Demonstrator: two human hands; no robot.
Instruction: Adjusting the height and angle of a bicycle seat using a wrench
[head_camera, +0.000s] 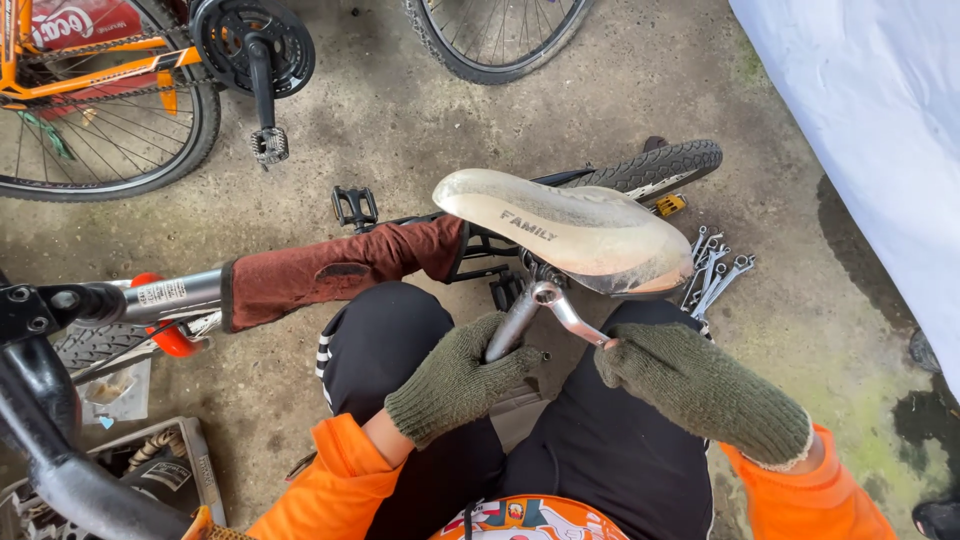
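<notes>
Left hand (462, 380) grips seatpost (512, 325); right hand (690, 385) apparently turns wrench (568, 312).

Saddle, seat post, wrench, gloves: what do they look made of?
Saddle: seemingly pale plastic or vinyl, smooth, dusty and scuffed. Seat post: bare metal tube, dull grey sheen. Wrench: shiny plated steel by its bright glints. Left hand and right hand wear olive knitted gloves, ribbed weave visible.
</notes>
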